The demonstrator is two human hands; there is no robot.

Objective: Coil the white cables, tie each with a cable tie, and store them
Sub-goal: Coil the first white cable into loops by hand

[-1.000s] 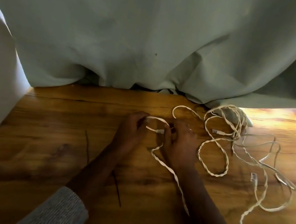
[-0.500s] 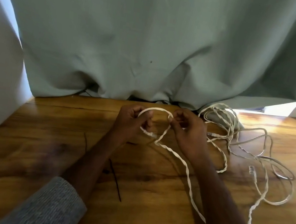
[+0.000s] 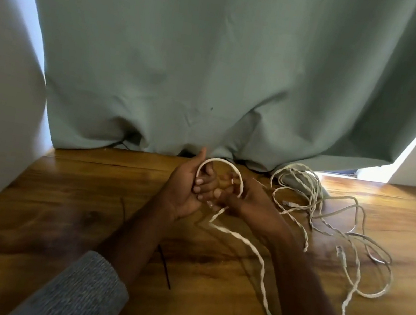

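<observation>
A flat white cable (image 3: 255, 249) runs across the wooden table (image 3: 56, 215) and arches in a small loop between my hands. My left hand (image 3: 188, 187), palm up, is curled around the loop's left side. My right hand (image 3: 246, 199) pinches the loop's right side, fingers touching the left hand. The cable's tail trails toward me under my right forearm. A tangle of more white cables (image 3: 328, 217) lies to the right. Two thin black cable ties lie on the wood, one (image 3: 164, 266) between my forearms, the other (image 3: 122, 208) further left.
A grey-green curtain (image 3: 216, 63) hangs along the table's far edge, with its hem bunched on the wood. White walls stand at the left and far right. A plug end (image 3: 339, 251) of the tangled cable lies at right.
Both hands have lifted off the table and drawn together. The cable between them has bent from a low slack curve into a raised arch. The view has tilted upward.
</observation>
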